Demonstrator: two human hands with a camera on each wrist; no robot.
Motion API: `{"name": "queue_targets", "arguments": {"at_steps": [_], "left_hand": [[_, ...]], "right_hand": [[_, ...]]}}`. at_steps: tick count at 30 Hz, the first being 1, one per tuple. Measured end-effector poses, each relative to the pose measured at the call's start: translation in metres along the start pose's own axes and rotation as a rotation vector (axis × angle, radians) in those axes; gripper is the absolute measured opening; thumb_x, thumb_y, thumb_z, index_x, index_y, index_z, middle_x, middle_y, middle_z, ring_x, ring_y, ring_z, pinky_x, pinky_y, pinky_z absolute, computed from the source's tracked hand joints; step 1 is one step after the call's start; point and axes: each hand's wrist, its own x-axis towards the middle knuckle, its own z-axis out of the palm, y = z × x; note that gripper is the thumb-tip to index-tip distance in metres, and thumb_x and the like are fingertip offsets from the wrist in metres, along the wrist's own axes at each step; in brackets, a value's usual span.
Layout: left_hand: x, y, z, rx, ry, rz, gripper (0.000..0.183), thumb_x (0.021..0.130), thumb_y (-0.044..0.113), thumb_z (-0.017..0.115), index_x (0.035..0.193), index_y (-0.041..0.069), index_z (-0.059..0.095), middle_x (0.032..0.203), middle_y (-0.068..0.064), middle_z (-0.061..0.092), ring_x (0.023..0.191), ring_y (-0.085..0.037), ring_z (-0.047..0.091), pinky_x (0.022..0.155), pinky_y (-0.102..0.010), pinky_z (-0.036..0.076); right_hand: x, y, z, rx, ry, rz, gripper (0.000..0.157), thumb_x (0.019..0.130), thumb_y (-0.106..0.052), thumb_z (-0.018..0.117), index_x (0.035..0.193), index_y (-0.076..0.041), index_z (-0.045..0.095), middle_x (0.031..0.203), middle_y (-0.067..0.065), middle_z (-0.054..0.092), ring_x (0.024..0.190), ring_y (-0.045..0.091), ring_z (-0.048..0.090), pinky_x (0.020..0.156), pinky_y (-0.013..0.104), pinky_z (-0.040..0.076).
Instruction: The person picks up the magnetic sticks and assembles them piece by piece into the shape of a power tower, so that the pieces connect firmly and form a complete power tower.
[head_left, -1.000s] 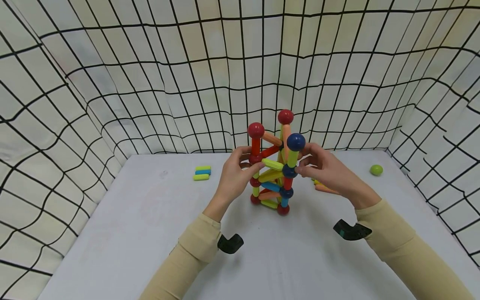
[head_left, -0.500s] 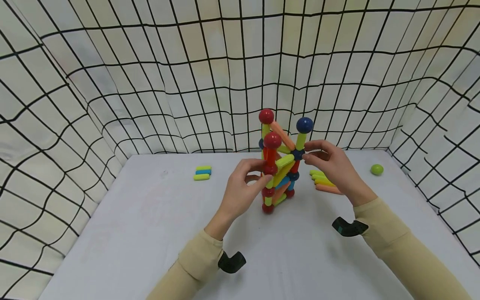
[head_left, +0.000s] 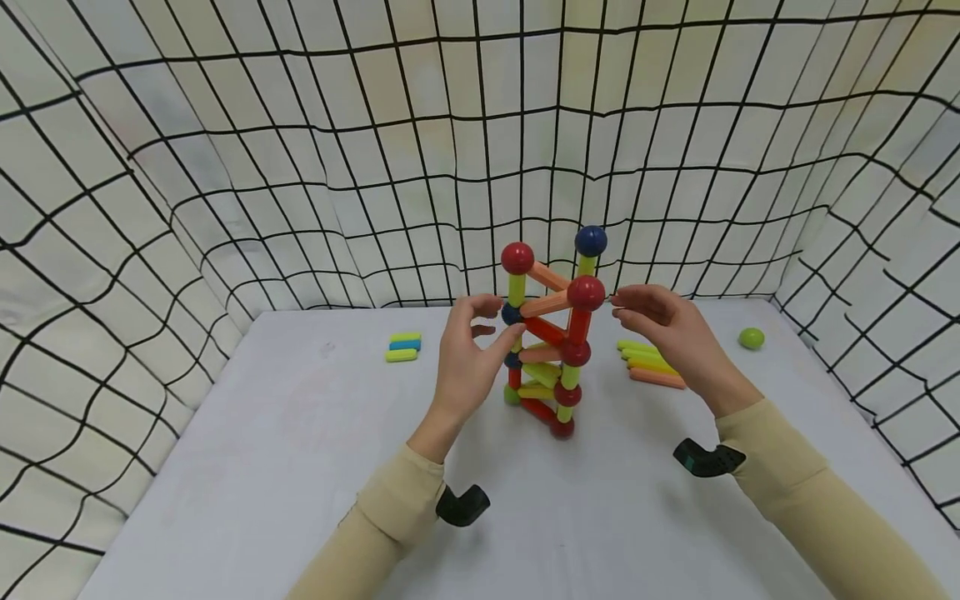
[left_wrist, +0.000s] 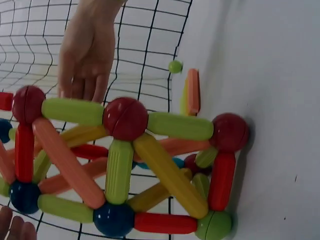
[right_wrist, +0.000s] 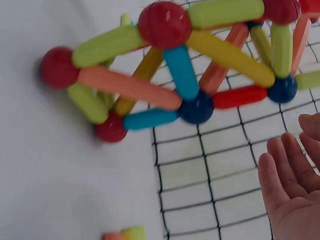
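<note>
A tall tower (head_left: 545, 331) of coloured rods and red, blue and green balls stands upright on the white table. Its top carries red and blue balls. My left hand (head_left: 467, 367) is at the tower's left side, thumb and fingers spread beside a dark blue ball (head_left: 512, 314); its fingertips (left_wrist: 17, 229) show low in the left wrist view, close to the frame. To the right, my right hand (head_left: 675, 342) hovers with loosely bent fingers, apart from the tower. The right wrist view shows that hand (right_wrist: 292, 185) holding nothing, near a blue ball (right_wrist: 282, 89).
Several lime, yellow and orange rods (head_left: 656, 377) lie to the right, behind my right hand. Lime and blue rods (head_left: 405, 344) lie at the back left. A green ball (head_left: 752, 338) rests at the far right. Black netting (head_left: 480, 176) over white cloth encloses the table.
The tower has turned about its upright axis in two steps, with different balls and rods now facing me. My right hand has come away from it slightly to the right.
</note>
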Motion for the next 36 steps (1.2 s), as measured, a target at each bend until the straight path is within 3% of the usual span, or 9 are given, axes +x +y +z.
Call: {"name": "queue_targets", "arguments": {"at_steps": [3, 6, 11, 15, 22, 27, 32, 36], "left_hand": [[0.009, -0.008, -0.007, -0.043, -0.116, -0.089, 0.055, 0.091, 0.017, 0.071, 0.138, 0.004, 0.046, 0.134, -0.01, 0.053, 0.123, -0.02, 0.05, 0.098, -0.039, 0.048], [0.013, -0.013, -0.01, -0.073, -0.206, -0.154, 0.058, 0.092, 0.02, 0.07, 0.142, 0.006, 0.045, 0.135, -0.007, 0.055, 0.125, -0.018, 0.051, 0.101, -0.037, 0.046], [0.014, -0.016, -0.009, -0.052, -0.19, -0.154, 0.047, 0.09, 0.017, 0.072, 0.133, 0.005, 0.055, 0.122, -0.005, 0.059, 0.116, -0.017, 0.056, 0.096, -0.033, 0.049], [0.011, -0.013, -0.007, -0.027, -0.167, -0.134, 0.042, 0.089, 0.015, 0.073, 0.126, 0.005, 0.058, 0.117, -0.004, 0.058, 0.111, -0.016, 0.057, 0.092, -0.032, 0.051], [0.008, -0.009, -0.005, -0.009, -0.146, -0.121, 0.041, 0.088, 0.015, 0.074, 0.124, 0.004, 0.056, 0.116, -0.005, 0.056, 0.107, -0.016, 0.056, 0.089, -0.032, 0.051], [0.008, -0.009, -0.005, -0.008, -0.147, -0.129, 0.042, 0.089, 0.015, 0.073, 0.125, 0.005, 0.055, 0.116, -0.004, 0.056, 0.107, -0.015, 0.055, 0.089, -0.032, 0.051], [0.008, -0.008, -0.004, -0.009, -0.152, -0.122, 0.043, 0.089, 0.015, 0.073, 0.126, 0.004, 0.055, 0.117, -0.005, 0.056, 0.108, -0.016, 0.055, 0.089, -0.032, 0.051], [0.008, -0.008, -0.004, -0.004, -0.153, -0.122, 0.042, 0.089, 0.016, 0.073, 0.126, 0.005, 0.055, 0.117, -0.005, 0.056, 0.108, -0.016, 0.055, 0.089, -0.032, 0.051]], "right_hand": [[-0.008, 0.013, -0.01, -0.033, -0.013, 0.048, 0.052, 0.099, -0.04, 0.055, 0.142, -0.014, 0.046, 0.139, 0.007, 0.054, 0.123, 0.024, 0.055, 0.105, 0.04, 0.043], [-0.014, 0.03, -0.02, -0.04, -0.013, 0.104, 0.054, 0.1, -0.041, 0.054, 0.143, -0.012, 0.044, 0.14, 0.011, 0.052, 0.125, 0.026, 0.053, 0.107, 0.045, 0.04], [-0.021, 0.062, -0.034, -0.08, -0.032, 0.192, 0.056, 0.099, -0.042, 0.055, 0.142, -0.008, 0.044, 0.14, 0.016, 0.05, 0.127, 0.033, 0.048, 0.108, 0.053, 0.035], [-0.027, 0.086, -0.036, -0.214, -0.107, 0.23, 0.052, 0.099, -0.038, 0.057, 0.139, -0.005, 0.048, 0.137, 0.019, 0.052, 0.126, 0.037, 0.046, 0.104, 0.056, 0.038], [-0.028, 0.108, -0.031, -0.479, -0.151, 0.123, 0.042, 0.094, -0.023, 0.066, 0.13, -0.002, 0.06, 0.124, 0.02, 0.061, 0.115, 0.038, 0.051, 0.097, 0.056, 0.045], [-0.026, 0.112, -0.029, -0.522, -0.177, 0.078, 0.036, 0.091, -0.02, 0.07, 0.123, -0.004, 0.066, 0.116, 0.014, 0.063, 0.105, 0.032, 0.053, 0.091, 0.051, 0.05], [-0.024, 0.115, -0.026, -0.555, -0.192, -0.025, 0.028, 0.088, -0.013, 0.072, 0.114, -0.004, 0.067, 0.102, 0.006, 0.064, 0.093, 0.024, 0.056, 0.083, 0.043, 0.052], [-0.022, 0.113, -0.023, -0.615, -0.245, -0.067, 0.03, 0.09, -0.011, 0.07, 0.119, -0.005, 0.064, 0.101, 0.003, 0.064, 0.089, 0.02, 0.057, 0.081, 0.04, 0.053]]}}
